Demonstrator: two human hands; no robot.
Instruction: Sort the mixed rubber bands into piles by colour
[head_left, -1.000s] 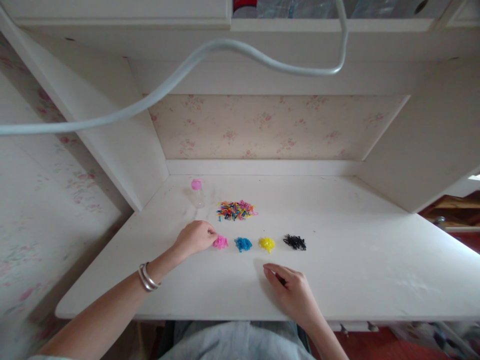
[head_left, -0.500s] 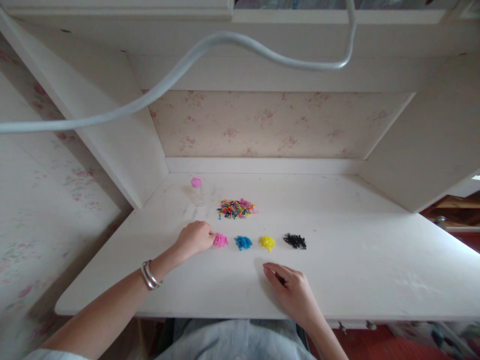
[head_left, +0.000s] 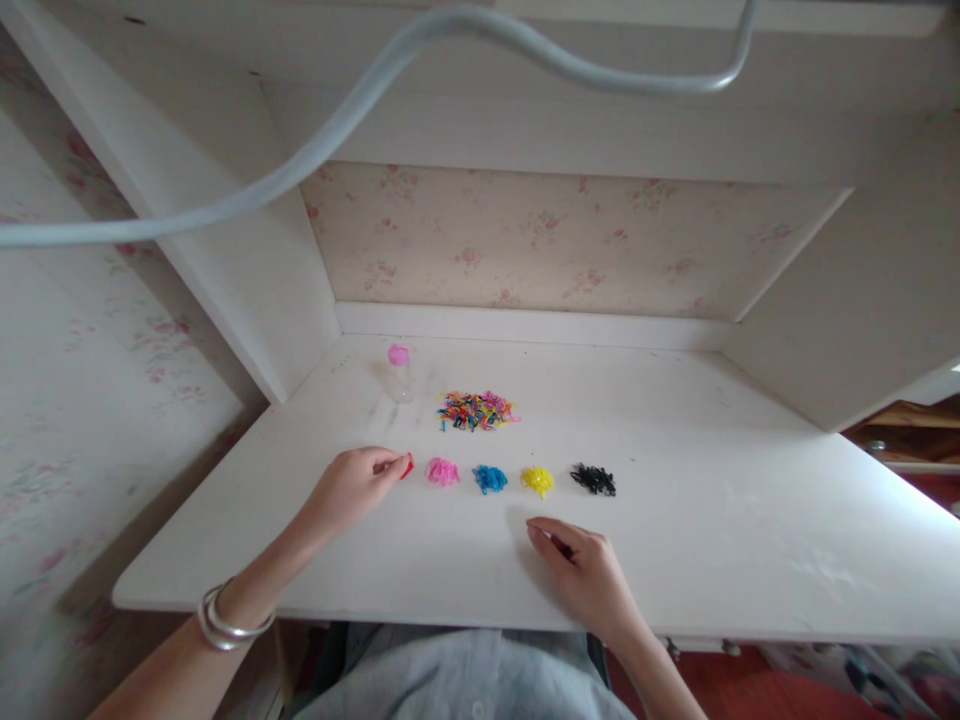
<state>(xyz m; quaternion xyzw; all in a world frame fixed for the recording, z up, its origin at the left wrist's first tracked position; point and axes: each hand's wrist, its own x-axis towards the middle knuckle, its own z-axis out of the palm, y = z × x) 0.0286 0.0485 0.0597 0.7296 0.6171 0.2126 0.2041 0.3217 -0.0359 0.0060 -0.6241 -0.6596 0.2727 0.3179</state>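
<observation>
My left hand [head_left: 352,487] is over the left part of the table, thumb and forefinger pinched at a small red rubber band [head_left: 407,465]; whether there is more than one I cannot tell. Just right of it lies a pile of pink rubber bands [head_left: 442,472], then piles of blue rubber bands [head_left: 490,479], yellow rubber bands [head_left: 538,481] and black rubber bands [head_left: 594,479] in a row. In front of the yellow pile, my right hand [head_left: 581,575] rests with curled fingers, thumb and forefinger tips together. Anything between them is too small to make out.
Behind the row lies a mixed heap of coloured rubber bands [head_left: 478,410]. A clear bottle with a pink top [head_left: 399,372] stands to its left. The white table [head_left: 720,540] meets side panels and a back wall. A pale cable [head_left: 300,165] crosses overhead.
My left hand has drawn back left from beside the pink pile, and the red band now shows at its fingertips. My right hand stays nearly in place. The view has tilted slightly downward.
</observation>
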